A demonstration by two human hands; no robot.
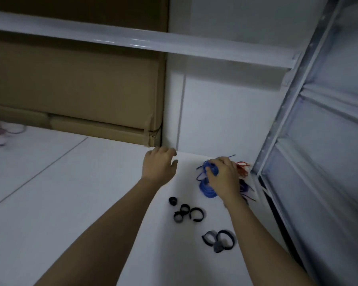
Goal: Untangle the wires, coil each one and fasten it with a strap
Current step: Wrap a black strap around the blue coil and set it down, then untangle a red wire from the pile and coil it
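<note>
My right hand (223, 178) grips a coil of blue wire (210, 169) at the far right of the white surface. Just below it lies a second blue coil (208, 189). Red wire (243, 168) and dark purple wire (245, 187) lie beyond my right hand, partly hidden by it. My left hand (159, 164) hovers to the left of the coils with loosely curled fingers and holds nothing. Several black hook-and-loop straps (186, 211) lie curled up nearer to me, and a further group of straps (220, 240) lies closer still.
A tangle of purple and red wires (0, 131) lies at the far left edge, blurred. Cardboard boxes (74, 89) stand at the back under a white shelf beam (132, 40). A metal rack upright (293, 112) borders the surface on the right.
</note>
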